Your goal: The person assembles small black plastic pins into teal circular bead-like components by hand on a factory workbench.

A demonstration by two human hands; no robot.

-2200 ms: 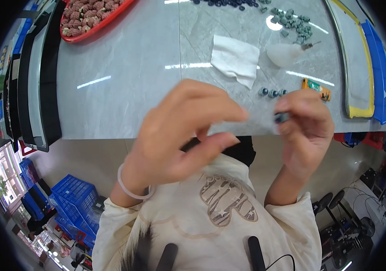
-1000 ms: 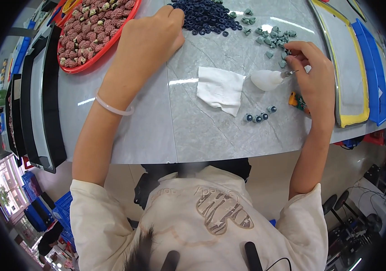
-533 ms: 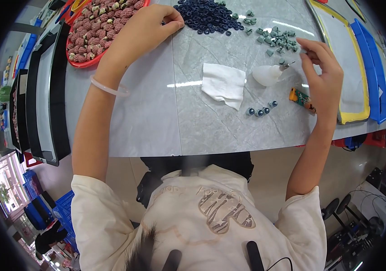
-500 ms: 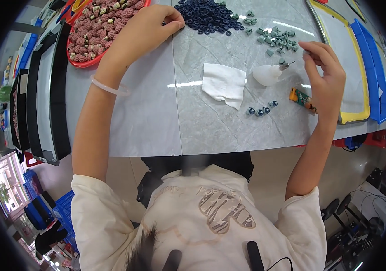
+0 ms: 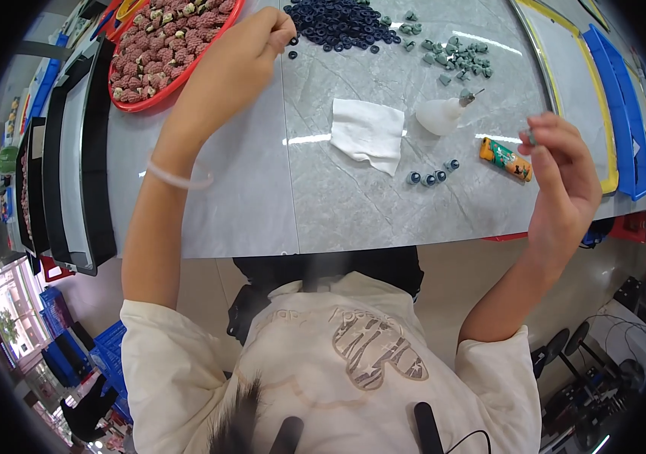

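Observation:
My left hand is closed in a pinch at the left edge of a pile of dark blue rings, with one small ring at its fingertips. Over the right side of the table, my right hand pinches a small grey-green piece between thumb and fingers. More grey-green pieces lie loose beyond. A translucent white needle-tipped bottle, a white cloth and several blue-grey pieces with dark round tops are between my hands.
A red tray of pinkish textured pieces stands at the far left beside black frames. An orange-and-green patterned object lies near my right hand. Yellow-edged frames and a blue tray line the right side.
My right hand has drawn back from the loose grey-green pieces, toward the right and nearer me, with one in its fingers. My left hand has shifted slightly left, a ring now showing at its fingertips.

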